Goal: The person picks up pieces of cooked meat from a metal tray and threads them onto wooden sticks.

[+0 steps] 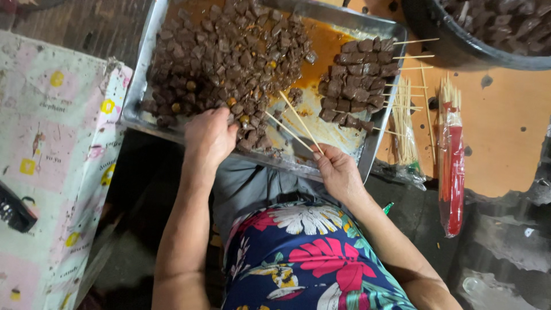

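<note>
Over the tray (150, 34), the left hand (208, 138) closes on meat cubes (229, 57) while the right hand (338, 169) pinches two skewers (298, 123), so threading seems next, needing a cube steadied against a tip.

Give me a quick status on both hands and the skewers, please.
Left hand in the loose meat cubes. Right hand pinching two bare skewers over the tray. Finished skewers stacked right. Nothing blocking.

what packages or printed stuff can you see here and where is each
Skewer packet: right of the metal tray, long clear sleeve with a red band, sticks poking out the top.
Clear bag of loose skewers: between tray and red packet.
Patterned cloth: far left, pale pink with yellow squares and small print.
</note>
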